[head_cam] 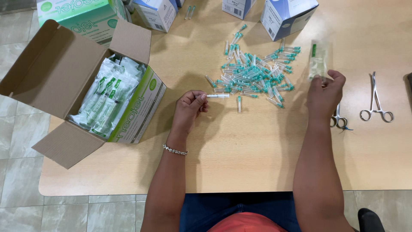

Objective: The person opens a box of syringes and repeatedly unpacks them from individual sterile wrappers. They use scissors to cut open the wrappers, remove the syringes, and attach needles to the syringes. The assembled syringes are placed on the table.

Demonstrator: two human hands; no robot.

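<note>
Left hand (191, 105) pinches a small white syringe (218, 96) by its near end; barrel lies level, long axis running left to right, free end pointing toward the pile of green-capped needles (253, 75) just beyond it. Right hand (325, 92) is raised farther right, fingertips closed on the lower edge of an empty-looking clear wrapper (317, 60) with a green stripe, hanging upright above the table (257, 163). Syringe sits between the two hands, the left much nearer. Far left: open brown carton (56, 73) with green-and-white side panel, packed with sealed wrapped syringes. Along the far edge, one green-and-white box (81, 17) and several white-and-blue boxes (285, 15). Right of the right hand, two steel clamps (377, 101) lie flat, one partly hidden by the wrist.
</note>
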